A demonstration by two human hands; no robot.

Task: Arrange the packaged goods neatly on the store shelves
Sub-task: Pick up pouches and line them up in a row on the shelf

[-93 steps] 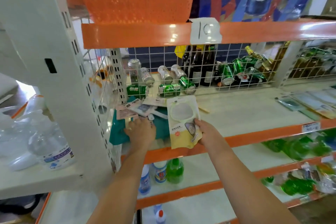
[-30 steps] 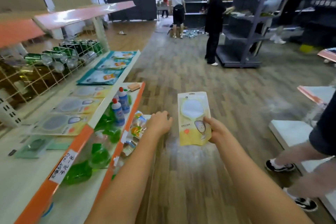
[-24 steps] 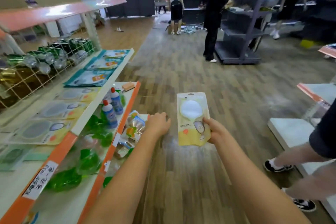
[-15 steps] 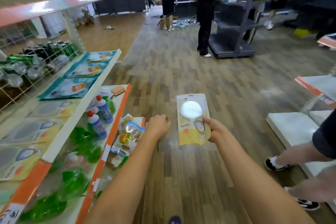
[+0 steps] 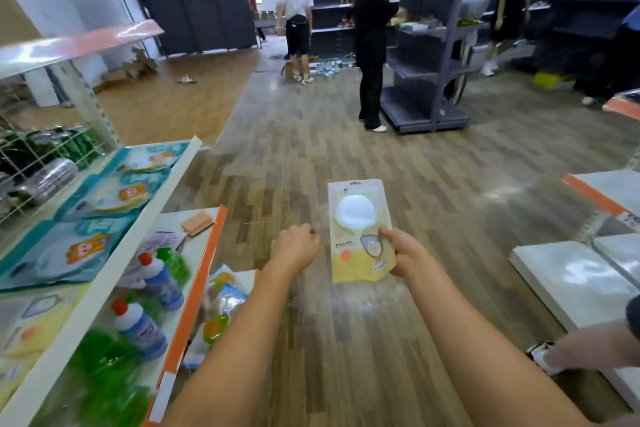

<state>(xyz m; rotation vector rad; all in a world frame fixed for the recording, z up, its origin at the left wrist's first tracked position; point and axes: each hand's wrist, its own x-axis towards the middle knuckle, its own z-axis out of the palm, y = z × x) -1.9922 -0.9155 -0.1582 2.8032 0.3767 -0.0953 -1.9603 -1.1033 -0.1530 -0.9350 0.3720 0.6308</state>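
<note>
My right hand [image 5: 405, 251] holds a flat yellow packet [image 5: 358, 218] with a round white puff in its window, upright over the wooden aisle floor. My left hand [image 5: 294, 248] is curled into a loose fist with nothing in it, a hand's width left of the packet. On the left, the white shelf board [image 5: 138, 229] carries teal packets [image 5: 114, 191] laid flat in a row, with yellow packets [image 5: 31, 326] of the same kind nearer to me.
Below that board, an orange-edged shelf [image 5: 204, 274] holds blue bottles [image 5: 161, 279], green bottles and a sponge. White shelf boards [image 5: 571, 284] lie on the floor at right beside another person's arm and shoe. Several people stand at dark shelving [image 5: 426, 80] ahead.
I turned from the shelf's left end to face along the aisle, still carrying the yellow packet. The left hand came off the shelf. Over the last second the shelf slid further left in view.
</note>
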